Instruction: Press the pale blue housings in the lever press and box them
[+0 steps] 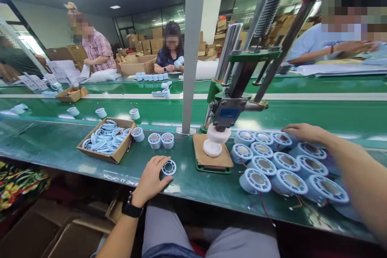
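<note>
My left hand [155, 175] curves its thumb and fingers around a light blue spoked ring part [168, 167] on the green bench. Over on the right, my right hand [305, 132] reaches across a group of light blue round motor housings, its fingers stretched out at the far side of a back-row housing [281, 139]. Its thumb is hidden, and I cannot tell whether it touches that housing. Between my hands stands a hand press [229, 113] with a white round pressing head [219, 133] raised above a white round seat [212, 148].
Left of the press, a cardboard box [116, 157] holds many light blue rings. Two housings [161, 140] stand beside it. Thin wires hang near the front edge at right. A grey post [193, 48] rises behind the bench. Several people work across the green conveyor [157, 109].
</note>
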Demonstrator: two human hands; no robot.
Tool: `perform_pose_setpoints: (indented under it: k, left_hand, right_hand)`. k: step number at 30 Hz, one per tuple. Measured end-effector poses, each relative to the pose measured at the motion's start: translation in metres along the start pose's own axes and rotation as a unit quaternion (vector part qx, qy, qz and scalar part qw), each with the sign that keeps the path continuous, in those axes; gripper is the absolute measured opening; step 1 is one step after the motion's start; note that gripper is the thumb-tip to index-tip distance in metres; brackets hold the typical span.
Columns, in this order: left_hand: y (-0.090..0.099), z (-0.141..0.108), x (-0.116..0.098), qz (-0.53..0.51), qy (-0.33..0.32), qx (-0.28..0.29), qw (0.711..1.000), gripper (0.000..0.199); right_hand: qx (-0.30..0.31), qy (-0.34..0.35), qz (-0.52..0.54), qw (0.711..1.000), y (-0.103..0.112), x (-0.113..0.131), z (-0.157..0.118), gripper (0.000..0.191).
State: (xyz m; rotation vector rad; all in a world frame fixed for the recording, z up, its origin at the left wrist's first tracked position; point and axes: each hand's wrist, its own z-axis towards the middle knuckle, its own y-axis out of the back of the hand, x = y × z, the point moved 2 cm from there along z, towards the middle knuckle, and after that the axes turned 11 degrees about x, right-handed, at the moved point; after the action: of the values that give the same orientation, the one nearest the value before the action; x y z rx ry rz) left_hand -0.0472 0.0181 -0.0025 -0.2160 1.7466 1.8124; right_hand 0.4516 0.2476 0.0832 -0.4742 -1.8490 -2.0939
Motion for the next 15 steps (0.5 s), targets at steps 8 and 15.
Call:
perform_pose_setpoints:
  k: [8,15]
  left_hand:
    - [-0.013,0.002,-0.005,0.036,0.044,-0.018,0.998,0.061]
    - [-0.003,-0.004,-0.003,-0.002,0.016,0.003,1.000,0.063]
  right_hand:
    - [-0.432,0.142,0.076,0.887,0.007,0.134,-0.145,0.025]
    - [0.228,0.401,0.049,0.886,-0.165,0.328,-0.142,0.069]
